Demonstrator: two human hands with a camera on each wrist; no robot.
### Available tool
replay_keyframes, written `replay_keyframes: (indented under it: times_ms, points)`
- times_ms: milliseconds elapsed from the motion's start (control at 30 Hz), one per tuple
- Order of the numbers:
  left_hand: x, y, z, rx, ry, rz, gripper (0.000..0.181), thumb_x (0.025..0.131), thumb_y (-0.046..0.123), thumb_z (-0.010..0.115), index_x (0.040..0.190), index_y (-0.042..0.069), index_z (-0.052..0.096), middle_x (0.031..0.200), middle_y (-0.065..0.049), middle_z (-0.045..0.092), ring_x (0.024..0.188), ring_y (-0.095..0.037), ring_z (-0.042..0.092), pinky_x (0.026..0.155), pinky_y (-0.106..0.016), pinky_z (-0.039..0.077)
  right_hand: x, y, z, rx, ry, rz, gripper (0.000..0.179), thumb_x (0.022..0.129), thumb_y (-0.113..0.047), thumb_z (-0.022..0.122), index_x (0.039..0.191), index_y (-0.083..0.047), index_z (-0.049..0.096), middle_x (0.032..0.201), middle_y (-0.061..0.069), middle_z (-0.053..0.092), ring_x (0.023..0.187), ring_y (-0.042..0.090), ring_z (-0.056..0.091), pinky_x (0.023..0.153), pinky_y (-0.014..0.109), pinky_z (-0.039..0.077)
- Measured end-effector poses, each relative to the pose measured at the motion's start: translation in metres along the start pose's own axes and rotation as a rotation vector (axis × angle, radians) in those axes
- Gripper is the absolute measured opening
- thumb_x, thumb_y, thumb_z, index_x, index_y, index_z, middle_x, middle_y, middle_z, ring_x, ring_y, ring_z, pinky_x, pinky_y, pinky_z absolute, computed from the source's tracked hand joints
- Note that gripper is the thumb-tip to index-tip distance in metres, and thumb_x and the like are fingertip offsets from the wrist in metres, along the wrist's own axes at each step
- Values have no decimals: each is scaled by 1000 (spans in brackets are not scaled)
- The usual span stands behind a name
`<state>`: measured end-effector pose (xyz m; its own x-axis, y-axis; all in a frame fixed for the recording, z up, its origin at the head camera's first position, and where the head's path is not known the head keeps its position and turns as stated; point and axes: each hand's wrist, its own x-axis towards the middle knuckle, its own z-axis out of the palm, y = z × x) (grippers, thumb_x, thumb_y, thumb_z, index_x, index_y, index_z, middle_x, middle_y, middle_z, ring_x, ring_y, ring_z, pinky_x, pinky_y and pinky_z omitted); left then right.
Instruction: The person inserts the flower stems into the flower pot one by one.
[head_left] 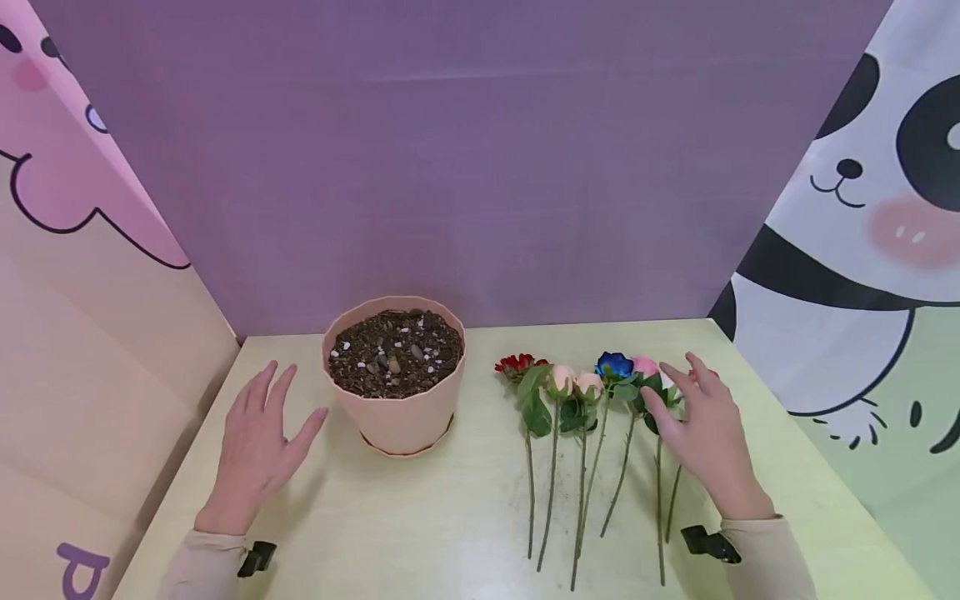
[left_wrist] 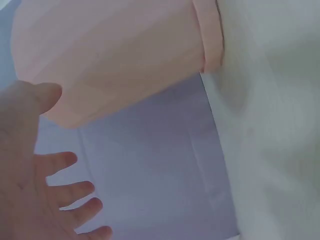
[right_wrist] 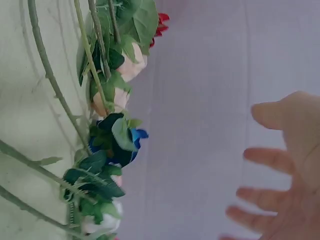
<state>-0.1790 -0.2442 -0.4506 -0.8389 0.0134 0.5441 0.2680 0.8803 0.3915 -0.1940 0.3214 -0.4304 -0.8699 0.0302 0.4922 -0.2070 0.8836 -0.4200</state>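
My left hand (head_left: 258, 454) hovers left of a pink flowerpot (head_left: 405, 421), thumb toward it and fingers spread, holding nothing. The pot is filled with dark soil (head_left: 375, 354) dotted with pebbles and white bits. In the left wrist view the pot's side (left_wrist: 110, 55) stands beyond the thumb. Above the right end of a row of artificial flowers, my right hand (head_left: 705, 433) is spread with nothing in it and partly hides them. The row has a red flower (head_left: 516, 367), pale pink roses (head_left: 561, 379), a blue rose (head_left: 614, 365) and a pink flower (head_left: 644, 365), stems toward me.
The pale table (head_left: 420, 525) meets a purple backdrop (head_left: 480, 167) behind the pot. A pink cartoon panel (head_left: 90, 333) borders the left side, and a panda panel (head_left: 840, 275) the right. A black strap piece (head_left: 708, 546) sits at the right cuff.
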Motion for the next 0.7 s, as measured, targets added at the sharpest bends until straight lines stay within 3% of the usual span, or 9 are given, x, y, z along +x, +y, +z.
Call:
replay_keyframes:
  times_ms: [100,200,267,333,467,567,700]
  points:
    - [1,5,3,-116,26,-49,63,99,30,70,152,0,52,161,-27,44,145,-53,40,112,-71,33,1,8,-2,75,51,46,47,105,-32,65,140,0,66,153,30,55,135,57,53,104,72,43]
    - [2,10,3,-228,58,-89,54,103,23,65,151,0,54,159,-25,49,146,-50,42,114,-69,33,0,19,-3,113,126,153,38,105,-27,65,135,-5,72,135,22,71,114,12,71,96,34,55]
    - [3,12,4,-297,74,-113,49,105,18,62,150,0,55,158,-23,51,147,-46,45,115,-60,37,-2,29,-5,113,153,267,36,105,-30,64,131,-8,75,126,19,76,91,-14,61,81,19,50]
    - [5,16,3,-396,79,-158,46,107,16,60,150,1,55,157,-20,54,145,-39,49,116,-43,42,-3,40,-6,117,152,382,36,104,-34,64,128,-10,77,117,14,79,78,-29,44,71,11,42]
    - [10,21,2,-593,74,-280,45,109,15,59,152,7,56,155,-13,58,136,-16,58,102,-11,44,-8,59,-7,147,71,532,41,103,-40,64,128,-9,76,109,3,81,69,-27,49,63,15,44]
    - [15,24,2,-676,56,-324,45,109,17,60,153,9,56,157,-11,57,129,-2,59,97,-7,45,-13,70,-4,187,-14,578,46,104,-40,63,133,-6,71,114,10,81,67,-18,59,62,17,49]
    - [20,27,7,-707,4,-333,48,109,18,60,155,8,53,161,-12,53,124,7,57,94,-5,45,-20,80,0,209,-109,605,52,105,-41,62,137,0,66,126,24,75,65,1,70,61,21,52]
